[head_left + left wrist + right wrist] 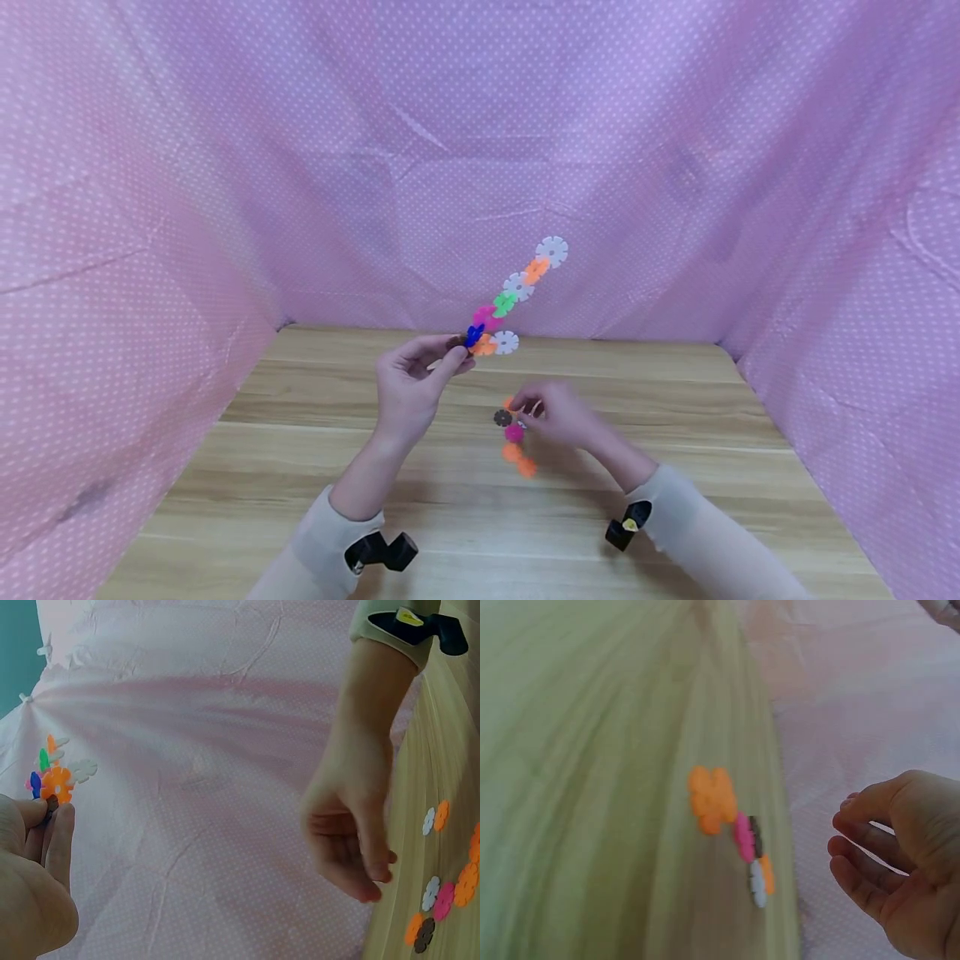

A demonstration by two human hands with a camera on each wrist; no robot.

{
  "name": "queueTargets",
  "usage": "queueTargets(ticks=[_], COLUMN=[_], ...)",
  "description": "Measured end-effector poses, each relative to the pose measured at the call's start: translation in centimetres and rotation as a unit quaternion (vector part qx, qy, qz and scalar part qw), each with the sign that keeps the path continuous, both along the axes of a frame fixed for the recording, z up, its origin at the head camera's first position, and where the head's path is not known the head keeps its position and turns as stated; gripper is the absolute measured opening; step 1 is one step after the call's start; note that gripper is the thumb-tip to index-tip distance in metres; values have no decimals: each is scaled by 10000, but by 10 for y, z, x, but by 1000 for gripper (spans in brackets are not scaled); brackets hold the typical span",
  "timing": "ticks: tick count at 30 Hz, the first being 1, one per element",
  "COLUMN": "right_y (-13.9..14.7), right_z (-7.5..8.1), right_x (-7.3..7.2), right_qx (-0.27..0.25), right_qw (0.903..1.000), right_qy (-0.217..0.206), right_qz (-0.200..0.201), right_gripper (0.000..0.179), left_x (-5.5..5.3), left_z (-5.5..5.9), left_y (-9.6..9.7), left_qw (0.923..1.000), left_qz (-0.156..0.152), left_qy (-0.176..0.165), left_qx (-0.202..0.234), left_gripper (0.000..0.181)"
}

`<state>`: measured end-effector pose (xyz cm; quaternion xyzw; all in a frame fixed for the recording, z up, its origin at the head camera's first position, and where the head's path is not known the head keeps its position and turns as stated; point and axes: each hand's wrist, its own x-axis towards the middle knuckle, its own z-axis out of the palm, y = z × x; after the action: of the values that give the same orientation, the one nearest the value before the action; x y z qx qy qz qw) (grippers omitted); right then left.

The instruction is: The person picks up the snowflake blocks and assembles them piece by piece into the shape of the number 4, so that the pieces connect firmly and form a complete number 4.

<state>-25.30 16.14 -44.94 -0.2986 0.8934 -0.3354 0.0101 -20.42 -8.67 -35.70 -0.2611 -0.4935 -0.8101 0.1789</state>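
In the head view my left hand [408, 387] pinches a brown snowflake disc [455, 342] between thumb and fingers, above the table. From it a joined chain of plastic snowflake discs slants up and right: blue [474, 336], pink [486, 317], green [505, 303], white and orange, ending in a white disc [552, 252]. A short branch carries an orange disc [485, 345] and a white disc [506, 342]. My right hand [558, 415] hovers by the loose discs with fingers loosely bent, and the right wrist view shows nothing between them.
Loose discs lie on the wooden table [300, 467]: brown [502, 418], pink [513, 433], several orange [527, 467] and white [428, 821]. Pink dotted cloth [480, 183] hangs along the back and both sides. Each wrist bears a black camera mount [382, 550].
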Motion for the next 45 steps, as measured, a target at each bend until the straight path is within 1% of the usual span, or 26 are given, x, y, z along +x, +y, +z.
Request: queueTargets(ticks=[6, 10, 17, 21, 24, 31, 34, 39, 45], right_y=[-4, -6, -9, -11, -11, -10, -10, -8, -3], right_z=[-19, -25, -29, -30, -30, -27, -25, -26, -23], right_x=[1, 3, 8, 10, 11, 12, 13, 13, 11], right_qx=[494, 732, 1104, 1223, 1315, 1347, 1343, 1253, 983], right_qw=[9986, 9968, 9929, 9917, 9909, 9907, 9908, 9916, 9950], right_qy=[-49, -45, 98, 128, 44, -60, -134, -286, -101], right_qz=[194, 317, 442, 388, 278, 174, 41, -133, -159], right_gripper=[13, 14, 15, 17, 17, 13, 10, 13, 12], left_x=[0, -1, -2, 0, 1, 1, 2, 4, 5], left_z=[0, -1, -2, -1, -1, -1, 0, 1, 3], left_y=[0, -1, -2, -2, -2, -1, -1, -1, -1], left_qw=[10000, 10000, 10000, 10000, 10000, 9999, 9999, 9998, 9997], left_qz=[-18, -2, -30, -16, -7, -1, 15, 56, 103], left_qy=[39, 50, -11, -45, -65, -129, -144, -181, -193], left_qx=[11, -26, -21, -57, -56, 0, -13, -46, -58], left_gripper=[45, 43, 41, 41, 40, 42, 44, 43, 42])
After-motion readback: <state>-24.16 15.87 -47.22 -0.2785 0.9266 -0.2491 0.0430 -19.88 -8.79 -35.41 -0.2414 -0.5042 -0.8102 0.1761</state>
